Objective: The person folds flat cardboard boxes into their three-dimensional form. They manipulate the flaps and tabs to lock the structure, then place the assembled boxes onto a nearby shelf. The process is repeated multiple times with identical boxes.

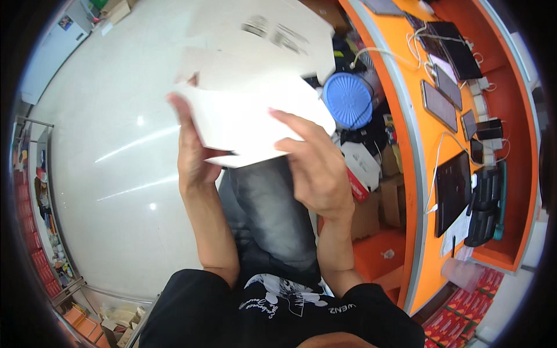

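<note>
White card, one flat carton blank [255,87], is held up over the lap, the left hand [194,153] gripping its left edge and the right hand [316,168] pinching its lower right. It looks mid-fold; next, panels likely need squaring. Outward: one blue round lid [348,100], and one orange counter [420,174] with several phones.

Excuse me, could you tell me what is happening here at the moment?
A person seated beside an orange counter holds a flat white cardboard box blank up in both hands. The left hand supports its lower left edge, and the right hand has its grip on the lower right, fingers over the front. The flaps are partly unfolded. Phones and tablets lie on the counter.
</note>
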### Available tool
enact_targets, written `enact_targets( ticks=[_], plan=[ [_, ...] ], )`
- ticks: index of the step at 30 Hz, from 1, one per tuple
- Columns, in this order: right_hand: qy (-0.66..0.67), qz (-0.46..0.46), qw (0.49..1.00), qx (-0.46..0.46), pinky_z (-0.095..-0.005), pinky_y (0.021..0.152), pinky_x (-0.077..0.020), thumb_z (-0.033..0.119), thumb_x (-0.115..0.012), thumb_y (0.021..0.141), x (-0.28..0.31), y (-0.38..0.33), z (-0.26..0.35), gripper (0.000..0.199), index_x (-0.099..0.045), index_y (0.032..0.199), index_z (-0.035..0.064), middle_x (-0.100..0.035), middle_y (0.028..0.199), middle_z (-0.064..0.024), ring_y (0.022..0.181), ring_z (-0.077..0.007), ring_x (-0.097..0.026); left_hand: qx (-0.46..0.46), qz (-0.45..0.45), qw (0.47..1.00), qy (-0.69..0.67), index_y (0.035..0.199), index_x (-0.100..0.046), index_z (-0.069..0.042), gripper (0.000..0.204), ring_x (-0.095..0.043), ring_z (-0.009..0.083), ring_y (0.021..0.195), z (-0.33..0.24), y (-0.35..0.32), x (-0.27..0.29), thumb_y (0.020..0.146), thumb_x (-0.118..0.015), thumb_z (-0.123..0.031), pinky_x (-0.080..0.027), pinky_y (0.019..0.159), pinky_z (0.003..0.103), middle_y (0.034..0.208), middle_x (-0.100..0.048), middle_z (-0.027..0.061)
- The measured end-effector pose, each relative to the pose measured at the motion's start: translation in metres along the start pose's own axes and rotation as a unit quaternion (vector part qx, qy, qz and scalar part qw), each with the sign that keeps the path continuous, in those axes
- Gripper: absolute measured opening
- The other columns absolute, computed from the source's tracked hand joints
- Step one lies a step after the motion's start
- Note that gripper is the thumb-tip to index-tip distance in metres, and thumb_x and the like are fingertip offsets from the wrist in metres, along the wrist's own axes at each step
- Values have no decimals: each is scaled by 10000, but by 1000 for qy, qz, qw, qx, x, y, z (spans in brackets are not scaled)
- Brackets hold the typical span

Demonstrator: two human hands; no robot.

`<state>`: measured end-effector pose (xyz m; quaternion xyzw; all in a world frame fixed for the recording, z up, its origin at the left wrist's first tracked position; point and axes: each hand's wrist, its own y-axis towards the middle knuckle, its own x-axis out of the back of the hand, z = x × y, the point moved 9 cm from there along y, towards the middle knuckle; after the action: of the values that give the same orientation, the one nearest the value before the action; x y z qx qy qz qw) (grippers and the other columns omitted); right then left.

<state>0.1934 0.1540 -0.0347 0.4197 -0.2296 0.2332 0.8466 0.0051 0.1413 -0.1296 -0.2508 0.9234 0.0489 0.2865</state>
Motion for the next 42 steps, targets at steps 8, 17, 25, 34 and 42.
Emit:
enact_targets(
  ticks=[8, 17, 25, 34, 42],
  plan=[
    [124, 104, 987, 11, -461, 1003, -494, -46, -621, 812, -43, 61, 41, 147, -676, 948, -41, -616, 1372, -250, 1166, -431, -633, 5, 81, 955, -284, 1394, -554, -67, 855, -698, 221, 1059, -9, 6, 39, 884, -564, -754, -639, 772, 320, 1275, -676, 102],
    [110, 95, 989, -12, -458, 1002, -500, 146, -810, 789, -55, 32, 34, 324, -708, 1080, 48, -456, 1509, -240, 1199, -415, -610, -39, -45, 992, 110, 1384, -469, -52, 438, -662, 162, 910, -17, 19, 32, 1015, -663, -185, -565, 768, 305, 1076, -645, 69],
    [190, 25, 965, -177, -447, 867, -571, 90, -760, 854, -57, 28, -13, 339, -631, 1157, 9, -564, 1358, -247, 1030, -403, -689, -86, -79, 992, -47, 1341, -512, -44, 360, -662, 158, 908, -16, 12, 12, 1015, -642, -122, -578, 747, 309, 1091, -644, 67],
    [389, 42, 846, -362, -274, 784, -503, 37, -665, 962, -93, 7, -60, 201, -694, 1138, -57, -725, 1004, -102, 820, -110, -621, -134, -16, 990, -32, 1419, -456, -47, 507, -595, 206, 1182, -20, 10, -1, 977, -693, -123, -491, 1016, 364, 1284, -599, 91],
    [342, 72, 898, -267, -355, 738, -478, 84, -647, 972, -90, 16, -47, 156, -649, 998, -70, -667, 916, -173, 776, -224, -597, -151, -32, 987, 46, 1517, -340, -64, 707, -572, 210, 1213, -24, 7, -1, 928, -732, -59, -487, 1022, 365, 1299, -580, 94]
  ],
)
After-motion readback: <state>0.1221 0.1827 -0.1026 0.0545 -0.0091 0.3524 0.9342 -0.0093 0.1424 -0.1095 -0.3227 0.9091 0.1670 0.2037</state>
